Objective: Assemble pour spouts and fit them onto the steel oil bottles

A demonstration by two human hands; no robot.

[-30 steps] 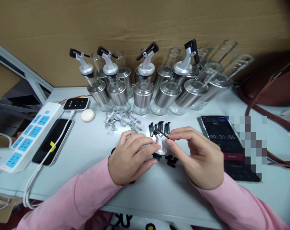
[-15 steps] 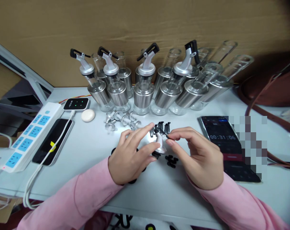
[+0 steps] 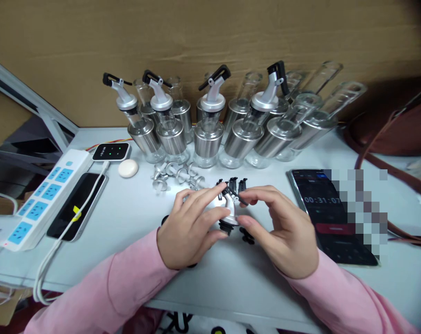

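My left hand (image 3: 189,227) is closed around a silver pour spout (image 3: 227,208) with a black stopper at its base, held just above the white table (image 3: 134,218). My right hand (image 3: 283,232) pinches the small black lid lever (image 3: 235,194) at the spout's top, thumb and forefinger pressed together. Loose black levers (image 3: 236,183) stand just behind the spout. Small black rings (image 3: 247,236) lie beneath my hands. Several silver spout bodies (image 3: 175,174) lie to the left behind my left hand.
A row of glass-and-steel bottles (image 3: 207,134) lines the cardboard wall, some with spouts fitted. A phone (image 3: 332,218) showing a timer lies at right, a brown bag (image 3: 391,130) beyond it. At left are a power strip (image 3: 47,195), a second phone (image 3: 76,204) and a charger (image 3: 111,150).
My left forefinger has come up onto the spout and both hands have closed in tighter round it. The spout has tipped slightly, with its black stopper now showing below.
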